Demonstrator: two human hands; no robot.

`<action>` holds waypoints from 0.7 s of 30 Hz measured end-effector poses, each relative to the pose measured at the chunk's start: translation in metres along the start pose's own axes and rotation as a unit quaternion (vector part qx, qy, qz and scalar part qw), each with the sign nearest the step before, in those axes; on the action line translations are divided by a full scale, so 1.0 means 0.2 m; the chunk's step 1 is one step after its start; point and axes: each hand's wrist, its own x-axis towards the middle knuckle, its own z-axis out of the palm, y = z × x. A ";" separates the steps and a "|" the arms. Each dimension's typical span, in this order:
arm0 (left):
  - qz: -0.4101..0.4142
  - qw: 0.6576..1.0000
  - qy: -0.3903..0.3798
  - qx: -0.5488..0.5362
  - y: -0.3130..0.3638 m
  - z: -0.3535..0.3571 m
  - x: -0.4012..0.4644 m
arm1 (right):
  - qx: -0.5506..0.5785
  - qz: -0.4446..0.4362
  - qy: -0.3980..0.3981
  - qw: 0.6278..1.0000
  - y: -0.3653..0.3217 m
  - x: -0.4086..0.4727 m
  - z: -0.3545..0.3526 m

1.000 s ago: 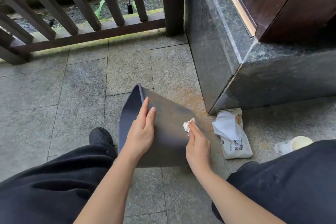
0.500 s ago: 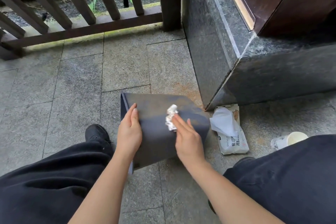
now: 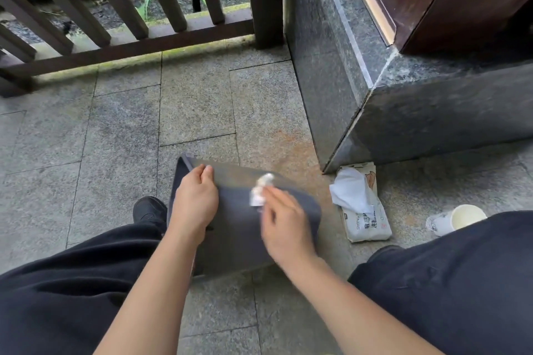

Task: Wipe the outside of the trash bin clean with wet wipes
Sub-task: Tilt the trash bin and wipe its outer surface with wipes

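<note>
My right hand (image 3: 284, 228) has carried the crumpled wipe (image 3: 261, 189) from the bin's right edge in toward the middle of its upper side over the last second — so the stroke is working leftward, and I judge a good part of this face is covered, other faces still to do. The fingers are blurred with motion; they seem to pinch and press the wipe flat to the surface. My left hand (image 3: 196, 200) has slid up, its fingers now curled over the top edge near the rim, steadying. The bin (image 3: 239, 236) lies on its side on the paving between my knees — the wipe pack (image 3: 364, 219) just beside it, a paper cup (image 3: 458, 219) farther right.
</note>
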 end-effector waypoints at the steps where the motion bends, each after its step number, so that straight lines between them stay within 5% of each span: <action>1: -0.005 1.000 -0.003 -0.007 0.01 -0.01 0.00 | 0.021 -0.059 0.002 0.998 -0.10 -0.01 0.03; 7: -0.036 0.997 -0.018 -0.059 0.03 -0.04 0.01 | 0.043 -0.154 -0.011 0.987 -0.17 -0.01 0.06; 10: -0.065 0.996 0.014 -0.066 0.03 -0.05 0.05 | -0.038 -0.005 -0.018 0.999 0.13 -0.01 -0.01; 14: -0.076 0.995 0.021 -0.067 0.03 -0.03 0.09 | -0.056 0.279 -0.008 0.958 0.48 -0.07 -0.09; 18: -0.065 0.994 0.025 -0.081 0.03 -0.04 0.11 | 0.009 0.334 0.071 0.940 0.45 -0.03 -0.02; 21: -0.055 0.994 0.021 -0.096 0.00 -0.06 0.12 | 0.015 0.296 0.101 0.950 0.38 0.01 0.00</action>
